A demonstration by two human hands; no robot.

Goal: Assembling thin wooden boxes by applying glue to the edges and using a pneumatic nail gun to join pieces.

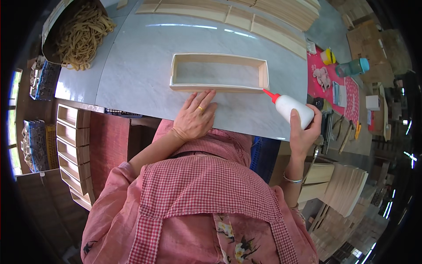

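Note:
A long, narrow rectangular frame of pale wood [220,87] lies on the grey marbled tabletop [145,66] in front of me; the tabletop shows through its middle. My left hand [196,115] rests palm down by the near side of the frame, fingers stretched out and fingertips against its near wall. In my right hand [306,127] is a white glue bottle [291,109] with a red nozzle. The bottle is tilted, and its tip touches or nearly touches the frame's near right corner. Whether glue is flowing I cannot tell.
A container of tan bands [83,37] stands at the far left. Thin wooden strips [263,26] line the back. Right of the table, a pink cloth [327,70] bears a teal bottle [354,67] and a yellow tub [328,56]. Finished-looking frames [72,152] are stacked at lower left.

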